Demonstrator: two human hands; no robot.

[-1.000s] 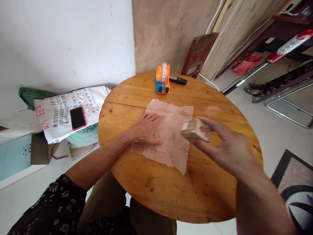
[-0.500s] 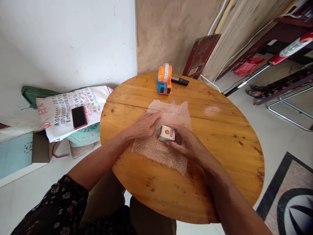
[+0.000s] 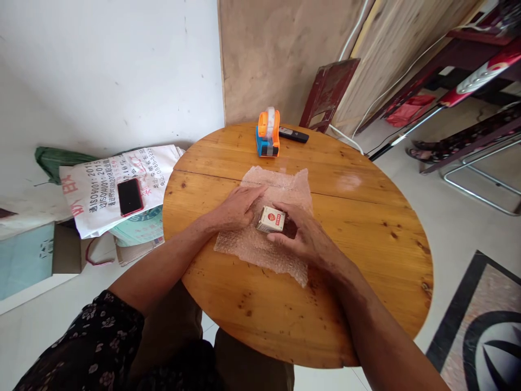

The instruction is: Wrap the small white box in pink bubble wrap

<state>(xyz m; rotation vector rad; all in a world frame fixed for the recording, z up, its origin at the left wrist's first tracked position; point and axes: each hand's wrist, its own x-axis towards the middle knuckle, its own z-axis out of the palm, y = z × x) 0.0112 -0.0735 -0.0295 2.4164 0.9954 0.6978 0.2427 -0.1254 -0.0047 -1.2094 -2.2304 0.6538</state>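
A small cream box with a red round mark (image 3: 271,219) rests on a sheet of bubble wrap (image 3: 260,252), spread over the round wooden table (image 3: 366,233). My left hand (image 3: 238,209) lies on the wrap's left part, fingers stretched out, with nothing held. On the box's right side, my right hand (image 3: 299,233) has its thumb and fingers spread apart around the near end, and a gap shows between palm and box.
An orange and blue tape dispenser (image 3: 268,133) and a black handheld device (image 3: 293,134) stand at the table's far edge. A phone (image 3: 130,196) lies on white sacks (image 3: 81,190) at the left. Behind the table is a dark red chair (image 3: 331,89).
My right hand has loosened from the box, and its fingers are wider apart. The whole view has shifted slightly, with the table appearing a little further left.
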